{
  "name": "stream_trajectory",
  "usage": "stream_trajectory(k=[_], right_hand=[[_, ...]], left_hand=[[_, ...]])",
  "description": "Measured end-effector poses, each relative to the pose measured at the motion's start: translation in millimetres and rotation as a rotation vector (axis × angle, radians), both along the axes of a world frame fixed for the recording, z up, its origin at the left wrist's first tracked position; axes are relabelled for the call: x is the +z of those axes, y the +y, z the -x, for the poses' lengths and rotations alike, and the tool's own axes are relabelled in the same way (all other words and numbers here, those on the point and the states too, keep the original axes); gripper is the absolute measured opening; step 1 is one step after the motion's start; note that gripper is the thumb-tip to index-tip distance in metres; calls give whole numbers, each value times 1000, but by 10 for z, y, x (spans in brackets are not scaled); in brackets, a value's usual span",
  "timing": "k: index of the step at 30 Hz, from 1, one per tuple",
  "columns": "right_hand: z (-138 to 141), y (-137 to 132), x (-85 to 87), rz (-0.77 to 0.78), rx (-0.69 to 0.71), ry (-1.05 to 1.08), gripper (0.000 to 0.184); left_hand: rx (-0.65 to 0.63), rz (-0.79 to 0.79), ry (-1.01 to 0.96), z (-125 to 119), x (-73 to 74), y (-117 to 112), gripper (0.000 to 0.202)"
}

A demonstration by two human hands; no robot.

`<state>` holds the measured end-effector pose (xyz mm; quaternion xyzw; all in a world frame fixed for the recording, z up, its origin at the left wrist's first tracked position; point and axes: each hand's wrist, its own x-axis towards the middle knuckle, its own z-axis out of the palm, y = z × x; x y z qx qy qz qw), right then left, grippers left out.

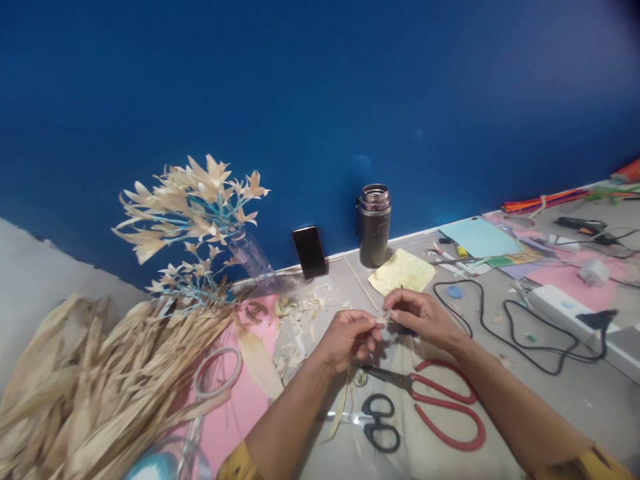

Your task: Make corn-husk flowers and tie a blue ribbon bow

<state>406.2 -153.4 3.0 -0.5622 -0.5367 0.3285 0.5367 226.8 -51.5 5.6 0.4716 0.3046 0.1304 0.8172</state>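
Handheld: a small pale piece [384, 319] above a cluttered tabletop [587, 390]

Head view. The left hand [350, 339] is pinching the small pale piece between thumb and forefinger, its other fingers curling loosely inward. The right hand [417, 315] is meeting it from the other side, thumb and fingertips gripping the same piece (much of it is hiding behind the fingers, so its exact shape cannot be told).

Below the hands: red-handled scissors [435, 398], lying with their dark blades pointing left; black-handled scissors [370, 420], lying nearer the wearer, a long pale strip [343, 403] crossing their blades.

Beyond the hands: yellow paper [403, 271], lying just past the right hand; a dark flask [374, 233], standing open-mouthed near the blue wall [300, 100]; a phone [310, 252], propped upright to the flask's left.

At the left: pale flowers [200, 200] on blue stems, rising from a clear vase [253, 257]; dry husks [125, 373], spreading in a heap; pink paper [267, 333], lying partly beneath them.

At the right: a black cable [481, 310], looping beside a white power strip [560, 307].
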Motion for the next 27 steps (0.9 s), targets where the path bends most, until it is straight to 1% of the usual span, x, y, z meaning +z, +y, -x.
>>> stream_trajectory(k=[3, 4, 7, 8, 10, 12, 13, 15, 19, 27], right_hand=[[45, -8, 12, -113, -81, -103, 12], [65, -11, 15, -160, -122, -168, 13], [117, -16, 14, -331, -293, -396, 27], [128, -14, 9, -376, -329, -461, 28], [140, -4, -5, -431, -345, -580, 21], [144, 9, -18, -454, -330, -654, 7], [146, 15, -23, -463, -331, -668, 4], [152, 24, -24, -483, -352, -657, 9], [165, 26, -7, -489, -369, -615, 11], [186, 19, -11, -463, -356, -591, 15]], left_hand=[[99, -31, -34, -40, -42, -54, 36], [133, -40, -42, -52, -51, -75, 36], [231, -61, -56, -80, -64, -130, 37], [253, -69, -61, -86, -64, -143, 38], [269, -91, -71, -90, -61, -162, 39], [252, -114, -77, -85, -54, -170, 39], [239, -121, -80, -80, -50, -172, 40], [221, -126, -88, -68, -41, -170, 40], [199, -128, -102, -51, -30, -166, 37], [183, -176, 11, -77, -39, -208, 27]])
